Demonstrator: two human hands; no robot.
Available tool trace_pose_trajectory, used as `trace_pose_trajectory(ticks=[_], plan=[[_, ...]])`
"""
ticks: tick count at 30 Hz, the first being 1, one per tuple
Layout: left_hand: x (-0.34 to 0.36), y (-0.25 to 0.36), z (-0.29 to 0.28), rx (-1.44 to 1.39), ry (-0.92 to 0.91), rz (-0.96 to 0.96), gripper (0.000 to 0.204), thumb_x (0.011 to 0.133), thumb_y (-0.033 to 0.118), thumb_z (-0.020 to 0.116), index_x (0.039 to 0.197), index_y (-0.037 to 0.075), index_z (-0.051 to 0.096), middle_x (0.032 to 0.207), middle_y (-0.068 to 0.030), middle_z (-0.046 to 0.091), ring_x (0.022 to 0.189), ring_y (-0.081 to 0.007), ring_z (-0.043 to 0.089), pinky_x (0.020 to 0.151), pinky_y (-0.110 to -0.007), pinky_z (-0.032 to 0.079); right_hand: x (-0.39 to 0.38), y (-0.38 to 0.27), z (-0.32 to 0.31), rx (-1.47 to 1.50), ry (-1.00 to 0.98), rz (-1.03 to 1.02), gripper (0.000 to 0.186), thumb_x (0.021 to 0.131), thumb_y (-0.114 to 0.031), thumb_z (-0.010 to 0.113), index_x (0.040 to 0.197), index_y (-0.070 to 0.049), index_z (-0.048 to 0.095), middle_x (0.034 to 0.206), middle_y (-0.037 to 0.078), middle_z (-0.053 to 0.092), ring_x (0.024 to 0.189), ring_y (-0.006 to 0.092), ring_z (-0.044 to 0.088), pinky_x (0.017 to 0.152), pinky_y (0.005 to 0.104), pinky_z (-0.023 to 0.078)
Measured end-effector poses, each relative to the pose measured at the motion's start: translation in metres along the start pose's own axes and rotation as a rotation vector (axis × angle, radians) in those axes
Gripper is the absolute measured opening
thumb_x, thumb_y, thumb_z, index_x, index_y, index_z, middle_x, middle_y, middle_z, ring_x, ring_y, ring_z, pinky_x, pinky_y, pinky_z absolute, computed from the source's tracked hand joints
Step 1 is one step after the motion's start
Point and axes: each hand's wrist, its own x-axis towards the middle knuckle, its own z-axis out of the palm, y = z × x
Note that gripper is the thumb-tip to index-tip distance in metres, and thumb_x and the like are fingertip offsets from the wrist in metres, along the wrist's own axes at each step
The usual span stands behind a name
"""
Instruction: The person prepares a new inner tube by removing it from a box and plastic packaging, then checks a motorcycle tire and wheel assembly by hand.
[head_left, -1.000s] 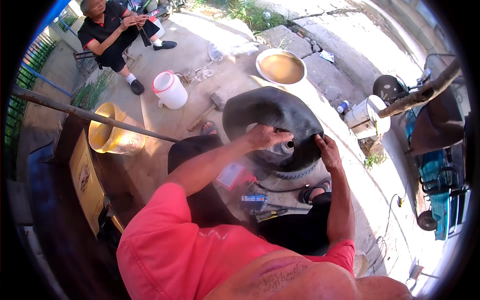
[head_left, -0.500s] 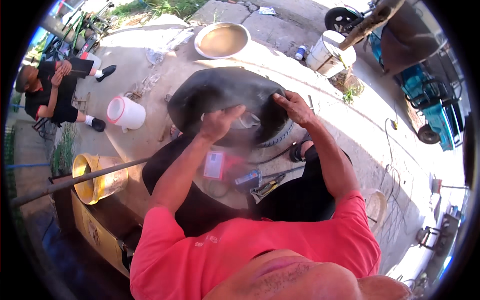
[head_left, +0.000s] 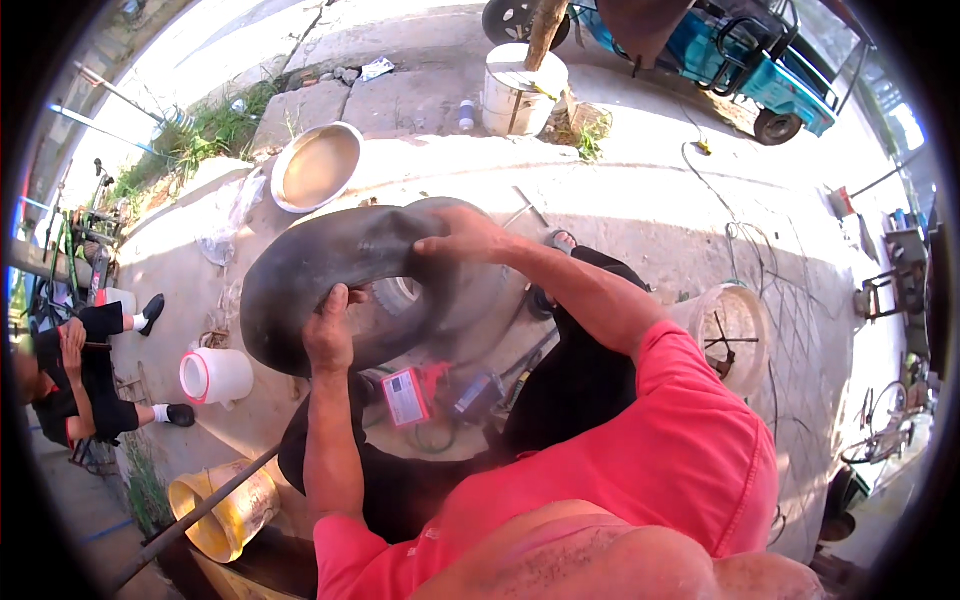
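A puffed-up black inner tube (head_left: 290,270) hangs tilted before me, held in both hands. My left hand (head_left: 330,330) grips its near side at the inner edge, thumb on the rubber and fingers partly hidden in the hole. Across the far right part, my right hand (head_left: 465,235) is closed over the tube, its thumb lying toward the middle and its other fingers hidden or smeared. Through the hole, part of a wheel (head_left: 396,290) shows beneath. On the ground between my legs lie a red-and-white box (head_left: 405,397) and a blue-and-grey package (head_left: 478,394).
A wide basin of murky water (head_left: 318,170) stands beyond the tube. At left are a white bucket (head_left: 217,376), a yellow bucket (head_left: 225,510), a long rod (head_left: 205,508) and a seated person (head_left: 85,375). A white tub (head_left: 735,335) stands right; a blue three-wheeler (head_left: 765,75) is farther off.
My view has turned to the right. The inner tube is tipped differently, and both hands have shifted along it, the left lower at the hole's edge and the right farther over the top.
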Motion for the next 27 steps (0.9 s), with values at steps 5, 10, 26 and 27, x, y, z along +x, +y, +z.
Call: trace_pose_trajectory(ticks=[5, 10, 26, 27], plan=[[0.001, 0.006, -0.012, -0.09, 0.033, 0.015, 0.029, 0.102, 0.021, 0.06, 0.117, -0.002, 0.069, 0.107, -0.0115, 0.073, 0.091, -0.02, 0.066, 0.091, -0.036, 0.051, 0.012, 0.008, 0.012, -0.055, 0.026, -0.048, 0.069, 0.085, -0.036, 0.082, 0.14, -0.002, 0.058, 0.124, 0.017, 0.07, 0.117, 0.0274, 0.065, 0.104, 0.0382, 0.048], [0.003, 0.009, -0.024, -0.171, 0.053, 0.028, 0.026, 0.101, 0.02, 0.062, 0.112, -0.002, 0.07, 0.104, -0.0112, 0.073, 0.093, -0.0217, 0.067, 0.092, -0.036, 0.051, 0.021, 0.026, 0.028, -0.001, -0.01, 0.053, 0.067, 0.083, -0.028, 0.084, 0.139, -0.002, 0.057, 0.123, 0.016, 0.07, 0.115, 0.0256, 0.066, 0.102, 0.0381, 0.049], [-0.005, 0.032, -0.027, 0.129, 0.165, 0.023, 0.015, 0.095, 0.014, 0.07, 0.103, 0.002, 0.073, 0.094, -0.0042, 0.073, 0.089, -0.0154, 0.067, 0.089, -0.03, 0.05, 0.019, 0.037, 0.032, -0.03, -0.102, 0.045, 0.03, 0.098, -0.022, 0.068, 0.117, 0.001, 0.071, 0.101, 0.011, 0.073, 0.097, 0.0194, 0.066, 0.091, 0.0341, 0.051], [-0.004, 0.031, -0.031, 0.132, 0.145, 0.043, 0.014, 0.095, 0.014, 0.07, 0.102, 0.002, 0.073, 0.092, -0.0037, 0.073, 0.088, -0.015, 0.067, 0.088, -0.03, 0.05, 0.013, 0.022, 0.034, 0.039, -0.103, 0.068, 0.027, 0.098, -0.02, 0.068, 0.115, 0.001, 0.072, 0.101, 0.008, 0.074, 0.096, 0.0157, 0.065, 0.089, 0.0322, 0.051]])
